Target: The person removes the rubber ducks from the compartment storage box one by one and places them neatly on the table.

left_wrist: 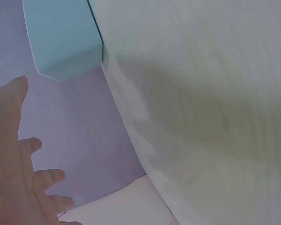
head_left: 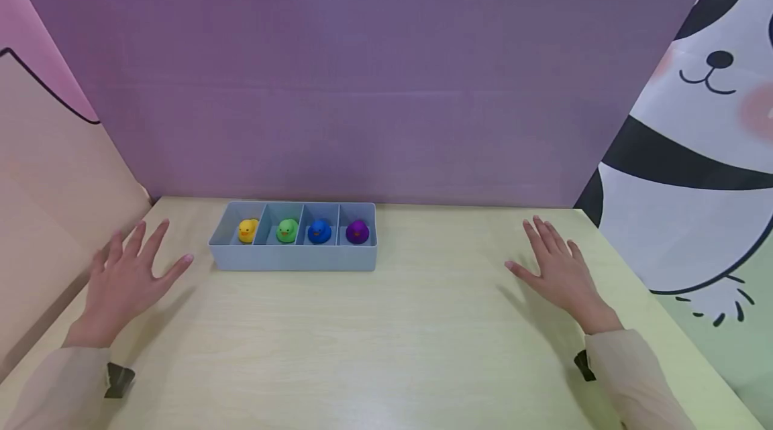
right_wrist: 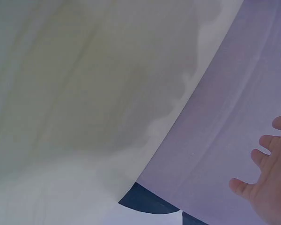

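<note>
Behind the tabletop (head_left: pixel 386 343) stands a purple wall (head_left: pixel 362 81), the largest thing in view, running along the whole far edge. At the right edge hangs a sheet with a panda picture (head_left: pixel 694 148), and at the left edge a pink and peach panel (head_left: pixel 42 168). The tabletop itself is pale yellow-green wood.

Near the far edge, toward the far left corner, sits a long grey-blue tray (head_left: pixel 292 259) split into four compartments side by side. The left wrist view shows one of its corners (left_wrist: pixel 61 37) above the fingers.

The left hand (head_left: pixel 123 279) lies flat near the left edge, fingers spread wide and straight, holding nothing; its thumb points toward the tray's left end, near it but apart. The right hand (head_left: pixel 558 272) lies flat near the right edge, fingers straight and slightly fanned, holding nothing, well apart from the tray.

Each compartment holds one small toy duck. From left to right they are a yellow duck (head_left: pixel 247 230), a green duck (head_left: pixel 287 230), a blue duck (head_left: pixel 319 231) and a purple duck (head_left: pixel 357 231).
</note>
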`<state>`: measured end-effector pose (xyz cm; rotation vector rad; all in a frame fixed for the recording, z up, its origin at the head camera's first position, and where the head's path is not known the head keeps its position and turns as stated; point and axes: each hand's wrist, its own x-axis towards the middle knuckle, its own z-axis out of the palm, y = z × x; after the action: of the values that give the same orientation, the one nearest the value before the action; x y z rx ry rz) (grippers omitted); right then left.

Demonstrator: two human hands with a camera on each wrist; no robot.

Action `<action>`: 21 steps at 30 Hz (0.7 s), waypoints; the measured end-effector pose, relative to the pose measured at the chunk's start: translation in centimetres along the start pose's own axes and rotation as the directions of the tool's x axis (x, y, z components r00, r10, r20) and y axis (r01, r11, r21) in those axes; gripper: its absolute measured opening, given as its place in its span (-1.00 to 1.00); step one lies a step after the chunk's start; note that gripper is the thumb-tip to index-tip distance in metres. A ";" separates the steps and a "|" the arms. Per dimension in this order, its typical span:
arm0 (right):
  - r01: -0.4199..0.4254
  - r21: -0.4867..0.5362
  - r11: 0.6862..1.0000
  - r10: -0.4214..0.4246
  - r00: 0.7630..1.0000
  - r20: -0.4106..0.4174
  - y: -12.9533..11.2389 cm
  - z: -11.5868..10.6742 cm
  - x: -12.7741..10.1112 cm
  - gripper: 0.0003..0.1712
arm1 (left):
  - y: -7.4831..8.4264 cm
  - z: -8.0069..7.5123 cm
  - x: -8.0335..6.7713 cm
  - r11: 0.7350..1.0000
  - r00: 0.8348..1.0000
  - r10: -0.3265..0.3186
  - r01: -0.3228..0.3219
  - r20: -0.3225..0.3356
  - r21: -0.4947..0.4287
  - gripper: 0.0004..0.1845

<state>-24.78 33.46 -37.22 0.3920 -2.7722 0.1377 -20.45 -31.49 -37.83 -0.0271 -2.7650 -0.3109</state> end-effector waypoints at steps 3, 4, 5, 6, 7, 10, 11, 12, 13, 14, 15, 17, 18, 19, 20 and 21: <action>0.013 0.002 1.000 -0.013 1.000 -0.007 -0.5 0.0 0.3 -0.06 | 0.2 0.0 0.1 1.000 1.000 0.008 -0.008 -0.007 -0.006 -0.15; 0.017 0.000 1.000 -0.017 1.000 -0.007 -0.6 0.1 0.4 -0.07 | 0.2 0.0 0.2 1.000 1.000 0.012 -0.012 -0.009 -0.008 -0.16; 0.021 0.000 1.000 -0.021 1.000 -0.004 -0.8 0.1 0.5 -0.07 | 0.3 0.1 0.2 1.000 1.000 0.016 -0.016 -0.012 -0.010 -0.16; 0.025 -0.001 1.000 -0.025 1.000 -0.004 -0.9 0.1 0.6 -0.08 | 0.3 0.1 0.3 1.000 1.000 0.020 -0.020 -0.013 -0.011 -0.16; 0.029 -0.001 1.000 -0.029 1.000 -0.003 -1.1 0.2 0.7 -0.08 | 0.4 0.2 0.3 1.000 1.000 0.024 -0.024 -0.018 -0.014 -0.16; 0.039 0.002 0.999 -0.039 0.999 -0.002 -1.6 0.4 0.9 -0.09 | 0.5 0.4 0.4 0.999 0.998 0.045 -0.046 -0.042 -0.025 -0.18; 0.044 0.002 0.999 -0.044 0.999 -0.003 -1.7 0.5 0.9 -0.10 | 0.6 0.4 0.5 0.998 0.997 0.053 -0.055 -0.051 -0.026 -0.19; 0.048 0.004 0.999 -0.048 0.999 -0.005 -1.9 0.6 1.0 -0.10 | 0.6 0.5 0.5 0.998 0.996 0.063 -0.065 -0.061 -0.028 -0.19; 0.051 0.009 0.999 -0.051 0.999 -0.007 -2.0 0.6 1.0 -0.11 | 0.7 0.6 0.5 0.997 0.995 0.071 -0.074 -0.074 -0.032 -0.20; 0.055 0.015 0.998 -0.055 0.998 -0.008 -2.2 0.7 1.1 -0.11 | 0.7 0.6 0.5 0.996 0.993 0.080 -0.083 -0.085 -0.035 -0.20; 0.059 0.018 0.998 -0.059 0.998 -0.011 -2.3 0.8 1.2 -0.12 | 0.8 0.7 0.6 0.995 0.991 0.090 -0.094 -0.097 -0.037 -0.21; 0.070 0.024 0.997 -0.070 0.997 -0.013 -2.6 1.0 1.3 -0.13 | 1.0 0.8 0.5 0.993 0.988 0.102 -0.108 -0.117 -0.050 -0.22; 0.074 0.031 0.997 -0.074 0.997 -0.012 -2.8 1.0 1.3 -0.14 | 1.1 0.9 0.6 0.992 0.986 0.107 -0.115 -0.127 -0.057 -0.23; 0.079 0.037 0.996 -0.079 0.997 -0.012 -3.0 1.0 1.4 -0.15 | 1.2 0.9 0.5 0.991 0.985 0.112 -0.122 -0.135 -0.063 -0.24; 0.084 0.041 0.996 -0.084 0.996 -0.011 -3.1 1.1 1.4 -0.16 | 1.3 1.0 0.5 0.989 0.983 0.117 -0.128 -0.141 -0.068 -0.25; 0.090 0.045 0.995 -0.090 0.996 -0.011 -3.3 1.1 1.4 -0.16 | 1.4 1.0 0.6 0.988 0.981 0.122 -0.135 -0.148 -0.074 -0.26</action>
<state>-25.47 29.76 -37.63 0.5253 -2.7414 0.1799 -21.28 -29.94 -38.26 -0.1964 -2.5920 -0.3793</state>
